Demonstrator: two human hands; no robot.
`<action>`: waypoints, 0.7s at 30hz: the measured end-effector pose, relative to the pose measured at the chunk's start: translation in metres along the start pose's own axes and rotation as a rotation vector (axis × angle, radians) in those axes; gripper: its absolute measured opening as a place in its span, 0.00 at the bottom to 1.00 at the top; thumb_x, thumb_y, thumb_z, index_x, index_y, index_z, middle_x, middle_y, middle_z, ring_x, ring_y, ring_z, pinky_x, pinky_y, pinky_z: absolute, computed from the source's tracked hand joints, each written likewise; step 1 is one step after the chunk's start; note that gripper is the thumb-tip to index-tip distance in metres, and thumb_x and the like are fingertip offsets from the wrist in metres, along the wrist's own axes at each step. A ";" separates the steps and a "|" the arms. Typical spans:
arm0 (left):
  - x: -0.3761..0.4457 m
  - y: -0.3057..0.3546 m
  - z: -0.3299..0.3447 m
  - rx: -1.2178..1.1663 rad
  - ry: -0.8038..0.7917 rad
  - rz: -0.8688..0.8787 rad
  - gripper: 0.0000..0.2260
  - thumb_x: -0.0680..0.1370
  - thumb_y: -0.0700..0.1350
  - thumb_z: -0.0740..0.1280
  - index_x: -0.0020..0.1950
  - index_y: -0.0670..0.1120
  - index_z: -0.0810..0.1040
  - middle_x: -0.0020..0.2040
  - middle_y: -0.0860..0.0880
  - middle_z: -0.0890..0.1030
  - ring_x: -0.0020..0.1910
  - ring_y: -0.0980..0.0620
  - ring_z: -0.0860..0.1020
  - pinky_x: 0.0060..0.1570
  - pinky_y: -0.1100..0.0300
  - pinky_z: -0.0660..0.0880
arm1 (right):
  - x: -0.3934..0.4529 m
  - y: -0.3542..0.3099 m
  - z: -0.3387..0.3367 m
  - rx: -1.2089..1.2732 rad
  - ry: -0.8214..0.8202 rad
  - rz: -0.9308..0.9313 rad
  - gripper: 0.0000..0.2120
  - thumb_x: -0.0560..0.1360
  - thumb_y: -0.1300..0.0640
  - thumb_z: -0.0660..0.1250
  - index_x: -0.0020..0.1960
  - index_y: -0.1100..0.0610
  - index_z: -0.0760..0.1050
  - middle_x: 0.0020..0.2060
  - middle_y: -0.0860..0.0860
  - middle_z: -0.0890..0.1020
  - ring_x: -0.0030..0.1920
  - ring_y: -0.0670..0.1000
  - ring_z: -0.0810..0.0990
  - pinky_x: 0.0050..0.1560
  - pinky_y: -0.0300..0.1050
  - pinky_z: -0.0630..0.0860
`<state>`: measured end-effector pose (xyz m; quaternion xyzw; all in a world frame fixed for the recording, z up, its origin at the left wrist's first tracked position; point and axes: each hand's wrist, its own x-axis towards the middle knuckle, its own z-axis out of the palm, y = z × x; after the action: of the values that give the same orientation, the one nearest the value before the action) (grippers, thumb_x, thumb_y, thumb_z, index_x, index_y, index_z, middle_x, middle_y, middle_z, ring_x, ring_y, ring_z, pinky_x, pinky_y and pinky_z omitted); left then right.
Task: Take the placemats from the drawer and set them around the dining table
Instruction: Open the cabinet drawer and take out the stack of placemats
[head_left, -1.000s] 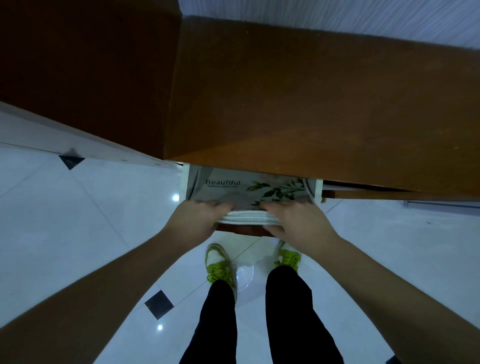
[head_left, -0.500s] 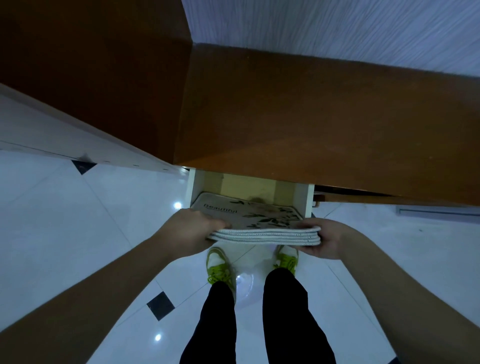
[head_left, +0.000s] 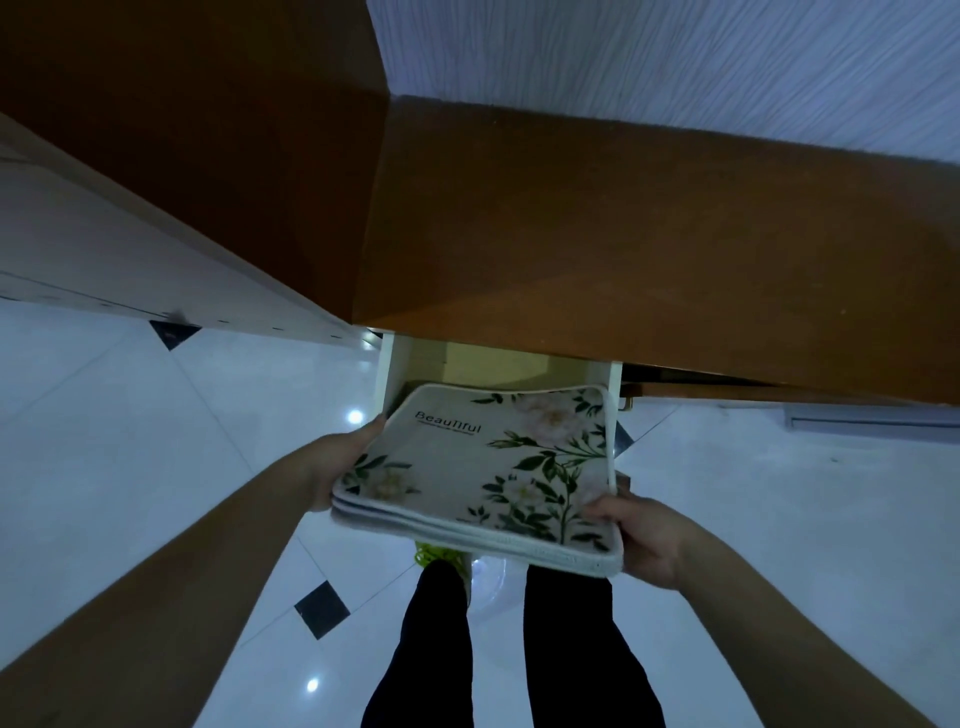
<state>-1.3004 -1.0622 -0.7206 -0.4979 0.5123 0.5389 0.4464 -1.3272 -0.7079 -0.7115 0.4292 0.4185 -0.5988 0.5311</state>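
I see the mats (head_left: 483, 467), a floral stack, held in the air just above the open drawer (head_left: 498, 364). Left hand (head_left: 337, 462) grips the stack's left edge; right hand (head_left: 644, 535) grips its near right corner, thumb on top. Cabinet (head_left: 623, 234) overhangs the drawer

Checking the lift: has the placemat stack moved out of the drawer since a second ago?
Yes. The placemat stack has come up and toward the person, clear of the open drawer.

Cloth placemats (head_left: 483, 467) — matt; wooden cabinet top (head_left: 649, 249); glossy floor tiles (head_left: 130, 415).
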 end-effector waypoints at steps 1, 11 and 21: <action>0.000 -0.005 0.003 0.012 0.011 0.002 0.29 0.75 0.62 0.68 0.59 0.36 0.79 0.51 0.37 0.84 0.51 0.38 0.83 0.60 0.44 0.76 | -0.003 0.003 0.000 -0.029 0.001 0.012 0.18 0.76 0.71 0.60 0.64 0.58 0.72 0.56 0.63 0.83 0.55 0.64 0.82 0.50 0.58 0.81; -0.024 -0.054 0.022 0.045 -0.024 0.180 0.20 0.75 0.50 0.71 0.64 0.46 0.72 0.55 0.41 0.83 0.52 0.40 0.83 0.57 0.41 0.78 | -0.017 0.031 0.009 -0.363 0.304 -0.132 0.19 0.70 0.68 0.61 0.60 0.62 0.75 0.51 0.61 0.83 0.51 0.61 0.82 0.52 0.56 0.80; -0.096 -0.060 0.050 0.127 0.134 0.494 0.17 0.80 0.43 0.66 0.68 0.50 0.68 0.58 0.49 0.79 0.52 0.51 0.80 0.48 0.61 0.76 | -0.072 0.044 0.035 -0.334 0.385 -0.360 0.18 0.76 0.67 0.59 0.63 0.55 0.73 0.54 0.57 0.82 0.52 0.60 0.81 0.56 0.60 0.78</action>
<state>-1.2350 -1.0051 -0.6326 -0.3633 0.6794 0.5642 0.2969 -1.2814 -0.7256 -0.6342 0.3606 0.6732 -0.5138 0.3908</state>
